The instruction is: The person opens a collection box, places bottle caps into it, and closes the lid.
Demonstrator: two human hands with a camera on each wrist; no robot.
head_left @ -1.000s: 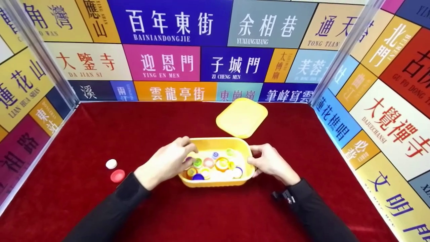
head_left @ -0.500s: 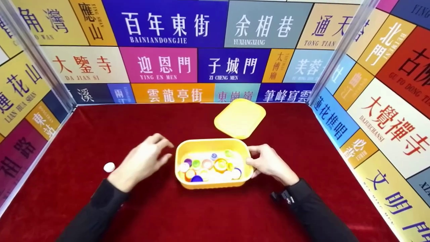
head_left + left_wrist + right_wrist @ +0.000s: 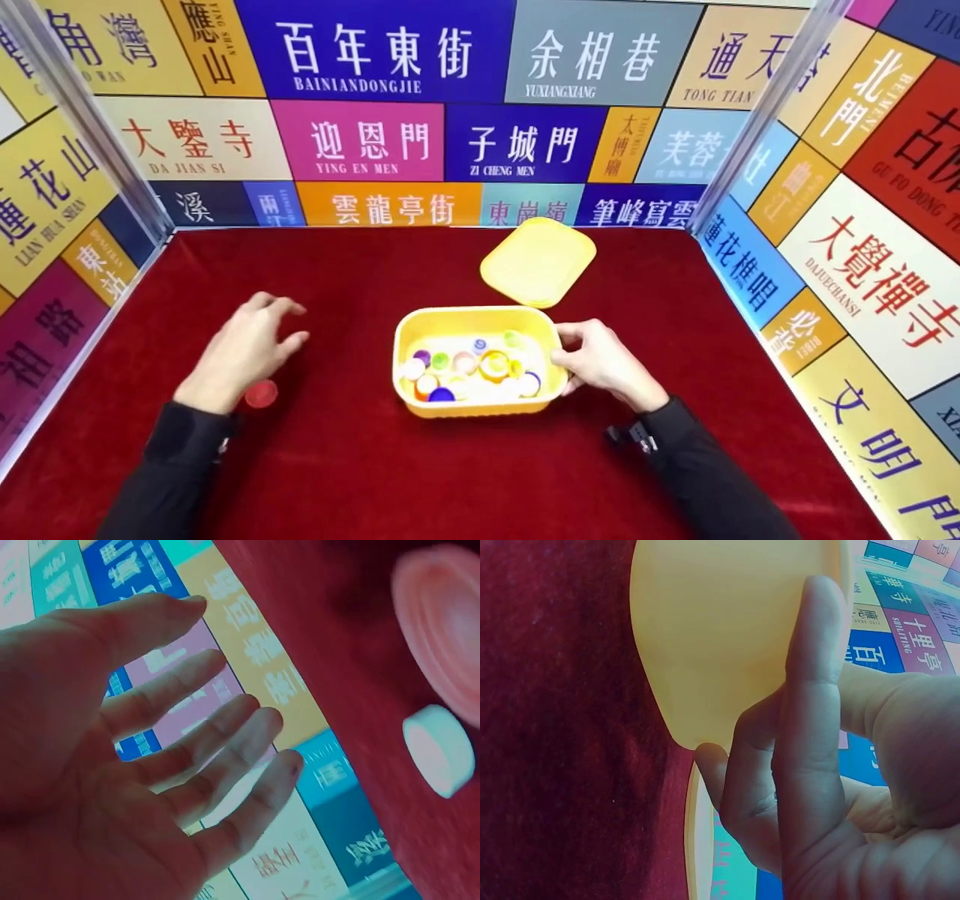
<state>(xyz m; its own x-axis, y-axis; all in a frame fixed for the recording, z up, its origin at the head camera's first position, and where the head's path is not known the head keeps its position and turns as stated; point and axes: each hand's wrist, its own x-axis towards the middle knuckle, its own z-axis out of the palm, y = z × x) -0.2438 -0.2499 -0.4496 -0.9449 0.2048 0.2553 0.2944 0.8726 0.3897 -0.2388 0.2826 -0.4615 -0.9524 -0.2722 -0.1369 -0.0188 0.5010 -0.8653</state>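
Observation:
My left hand [image 3: 240, 349] hovers over the left part of the table with its fingers spread and nothing in them. A red bottle cap [image 3: 262, 394] lies just beside its wrist. In the left wrist view a white bottle cap [image 3: 439, 751] rests near the red one; the hand hides it in the head view. My right hand [image 3: 606, 361] grips the right end of a yellow plastic box [image 3: 480, 409], thumb at the rim and fingers against the outer wall [image 3: 720, 637]. Several coloured bottle caps, among them a dark blue cap [image 3: 441, 394], lie inside the box.
A yellow lid [image 3: 538, 262] lies flat behind the box. The table has a dark red cloth [image 3: 360, 465]. Printed panels [image 3: 367, 142] stand along the back and both sides, with metal posts [image 3: 765, 112] at the corners.
My left hand has left the box, where it was among the caps, and moved left to above the loose caps. The right hand keeps its grip on the box.

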